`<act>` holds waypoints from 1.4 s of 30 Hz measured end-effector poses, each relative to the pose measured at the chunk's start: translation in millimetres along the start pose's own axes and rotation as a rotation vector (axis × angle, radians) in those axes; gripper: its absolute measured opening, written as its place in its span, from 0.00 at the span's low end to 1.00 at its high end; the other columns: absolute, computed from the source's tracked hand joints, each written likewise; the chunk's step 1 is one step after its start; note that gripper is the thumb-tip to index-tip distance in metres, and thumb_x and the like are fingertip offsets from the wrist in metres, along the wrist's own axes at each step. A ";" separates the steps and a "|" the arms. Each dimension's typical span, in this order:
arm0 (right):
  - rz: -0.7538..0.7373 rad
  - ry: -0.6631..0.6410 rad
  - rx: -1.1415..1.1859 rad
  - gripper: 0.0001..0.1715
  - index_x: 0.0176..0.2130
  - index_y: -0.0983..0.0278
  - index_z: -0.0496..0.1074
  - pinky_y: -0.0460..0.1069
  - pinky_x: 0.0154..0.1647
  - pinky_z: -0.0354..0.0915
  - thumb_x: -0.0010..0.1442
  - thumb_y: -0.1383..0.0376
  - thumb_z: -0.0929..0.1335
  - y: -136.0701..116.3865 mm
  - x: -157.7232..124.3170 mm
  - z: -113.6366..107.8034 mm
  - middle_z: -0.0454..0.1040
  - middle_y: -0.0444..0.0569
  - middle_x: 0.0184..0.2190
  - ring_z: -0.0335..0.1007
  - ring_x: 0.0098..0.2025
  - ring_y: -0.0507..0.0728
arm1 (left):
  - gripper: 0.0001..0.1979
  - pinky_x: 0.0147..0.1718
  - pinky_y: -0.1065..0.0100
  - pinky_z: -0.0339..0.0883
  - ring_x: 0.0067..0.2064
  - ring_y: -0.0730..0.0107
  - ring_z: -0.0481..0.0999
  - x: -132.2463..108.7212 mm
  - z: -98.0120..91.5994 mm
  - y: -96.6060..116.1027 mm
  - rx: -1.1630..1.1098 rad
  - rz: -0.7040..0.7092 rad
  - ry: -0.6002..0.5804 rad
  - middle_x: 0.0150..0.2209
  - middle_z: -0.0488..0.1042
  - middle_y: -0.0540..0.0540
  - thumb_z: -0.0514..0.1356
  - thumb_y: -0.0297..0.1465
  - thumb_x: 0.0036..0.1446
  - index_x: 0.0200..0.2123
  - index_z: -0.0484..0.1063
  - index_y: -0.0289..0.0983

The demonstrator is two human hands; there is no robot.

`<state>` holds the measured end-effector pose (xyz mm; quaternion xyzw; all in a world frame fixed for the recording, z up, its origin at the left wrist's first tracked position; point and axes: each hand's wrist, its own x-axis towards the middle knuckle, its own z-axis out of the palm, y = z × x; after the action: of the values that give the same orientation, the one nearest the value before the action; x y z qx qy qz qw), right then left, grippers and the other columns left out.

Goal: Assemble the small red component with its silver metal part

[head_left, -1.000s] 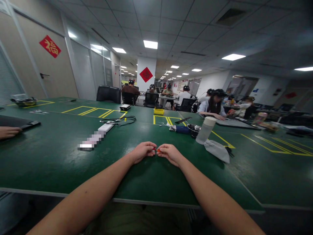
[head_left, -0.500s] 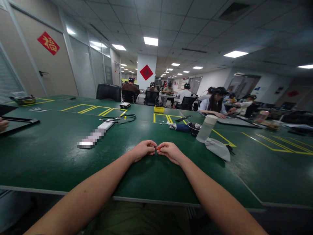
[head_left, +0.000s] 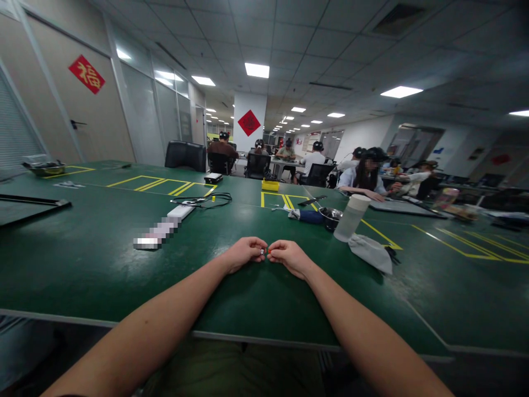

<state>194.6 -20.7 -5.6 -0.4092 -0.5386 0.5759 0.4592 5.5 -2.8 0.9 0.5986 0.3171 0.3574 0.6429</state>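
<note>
Both my hands rest on the green table [head_left: 103,264], fingertips meeting in the middle. My left hand [head_left: 243,252] is curled closed, pinching a tiny piece with a grey or white tip. My right hand [head_left: 288,255] is also curled closed, pinching a tiny red-orange piece [head_left: 268,251]. The two small pieces touch or nearly touch between my fingertips; I cannot tell what they are.
To the right stand a frosted plastic cup [head_left: 350,217], a crumpled grey cloth [head_left: 371,252] and a small metal bowl [head_left: 330,218]. A white power strip [head_left: 181,211] with black cable lies left of centre. A yellow box [head_left: 268,185] sits farther back. Several seated people work at tables behind.
My hands stay together at the same spot, fingertips shifting slightly on the small pieces. The other person's hand at the far left has withdrawn from view.
</note>
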 end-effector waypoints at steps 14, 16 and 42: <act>0.010 0.019 -0.007 0.09 0.30 0.68 0.74 0.47 0.37 0.70 0.44 0.70 0.74 0.5 0.8 -0.4 0.76 0.48 0.28 0.74 0.30 0.52 | 0.09 0.32 0.74 0.70 0.29 0.77 0.75 -2.4 2.6 1.8 -0.038 -0.002 0.014 0.29 0.74 0.47 0.59 0.18 0.50 0.36 0.71 0.31; 0.009 0.018 -0.021 0.09 0.30 0.68 0.74 0.47 0.36 0.70 0.44 0.70 0.74 0.5 0.6 -0.3 0.77 0.49 0.28 0.73 0.29 0.51 | 0.07 0.31 0.74 0.70 0.30 0.76 0.76 -1.8 2.4 0.3 -0.051 -0.005 0.034 0.29 0.73 0.47 0.58 0.19 0.51 0.35 0.71 0.31; -0.117 0.029 -0.186 0.12 0.33 0.66 0.75 0.44 0.27 0.59 0.43 0.72 0.70 4.8 4.2 -3.6 0.75 0.45 0.26 0.65 0.25 0.49 | 0.15 0.18 0.76 0.54 0.21 0.78 0.65 -1.7 -0.9 -1.3 0.308 0.080 0.127 0.24 0.73 0.50 0.58 0.22 0.44 0.38 0.76 0.33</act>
<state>196.7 -15.8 -10.6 -0.4261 -0.6062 0.4895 0.4598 3.9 -3.7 -0.5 0.6785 0.3841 0.3670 0.5074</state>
